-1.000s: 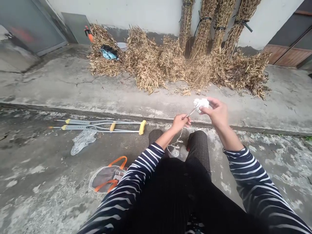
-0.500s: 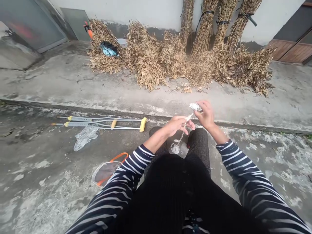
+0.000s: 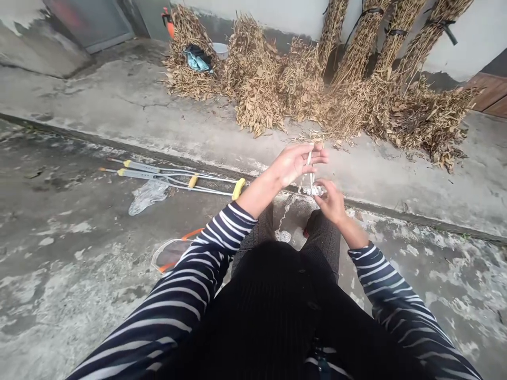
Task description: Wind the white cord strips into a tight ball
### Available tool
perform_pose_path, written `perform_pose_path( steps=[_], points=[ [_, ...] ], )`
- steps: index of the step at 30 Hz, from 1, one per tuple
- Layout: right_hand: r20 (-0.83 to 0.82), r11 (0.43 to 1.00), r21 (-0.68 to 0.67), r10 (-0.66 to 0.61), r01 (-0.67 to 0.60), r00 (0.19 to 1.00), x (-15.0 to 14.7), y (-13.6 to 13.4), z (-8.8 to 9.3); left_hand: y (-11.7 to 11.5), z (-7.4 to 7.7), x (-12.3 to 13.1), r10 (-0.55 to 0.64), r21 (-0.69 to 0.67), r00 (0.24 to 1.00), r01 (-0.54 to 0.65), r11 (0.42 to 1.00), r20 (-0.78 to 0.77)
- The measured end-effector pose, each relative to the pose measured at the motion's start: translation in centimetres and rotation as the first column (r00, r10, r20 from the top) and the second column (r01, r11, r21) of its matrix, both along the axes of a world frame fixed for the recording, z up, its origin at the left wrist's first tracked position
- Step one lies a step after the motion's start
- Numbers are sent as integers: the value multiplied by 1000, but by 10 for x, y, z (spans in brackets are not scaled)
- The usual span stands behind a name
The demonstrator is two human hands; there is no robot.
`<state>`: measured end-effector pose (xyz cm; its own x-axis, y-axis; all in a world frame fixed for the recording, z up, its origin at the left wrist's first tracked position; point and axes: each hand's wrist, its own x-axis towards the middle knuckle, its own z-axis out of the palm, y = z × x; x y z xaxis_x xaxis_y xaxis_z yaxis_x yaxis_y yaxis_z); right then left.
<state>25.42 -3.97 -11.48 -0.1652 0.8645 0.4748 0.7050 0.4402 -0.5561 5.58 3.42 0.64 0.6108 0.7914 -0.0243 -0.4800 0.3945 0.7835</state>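
In the head view my left hand (image 3: 295,162) is raised ahead of my knees. A white cord (image 3: 309,158) passes through its fingers, which are partly curled around it. Lower and to the right, my right hand (image 3: 331,201) grips a wound bundle of white cord (image 3: 312,190) between thumb and fingers. A taut length joins the bundle to my left hand. From the left hand a looser, knobbly strand (image 3: 284,214) hangs down to a small white coil (image 3: 283,236) on the ground between my feet.
Crutches (image 3: 186,180) and a clear plastic bag (image 3: 148,196) lie at the left, near an orange-rimmed mesh item (image 3: 172,254) partly behind my sleeve. A raised concrete step (image 3: 130,119) runs across, with dried plant stalks (image 3: 261,97) heaped against the wall.
My left hand has risen and moved forward, while my right hand has dropped lower with the bundle. The cord between them now runs nearly upright. The view has tilted and shifted.
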Motion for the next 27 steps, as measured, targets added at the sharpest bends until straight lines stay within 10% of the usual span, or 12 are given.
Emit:
perform_pose_path(
  steps=[11,16,22,27],
  points=[
    [-440,897,-392,11,-203,898,-12,-49,59,87,-31,7,-147,64,823,216,974,-549],
    [-745,844,-438,-149,-308,650,-14,-43,68,79,-62,2,152,306,574,181,935,-804],
    [-795,747,-546,-318,-379,517,-2,-21,77,6,-79,12,-101,235,889,226,945,-447],
    [-802,653,-580,-351,-487,484,11,-14,81,-18,-91,18,-79,180,952,138,974,-297]
  ],
)
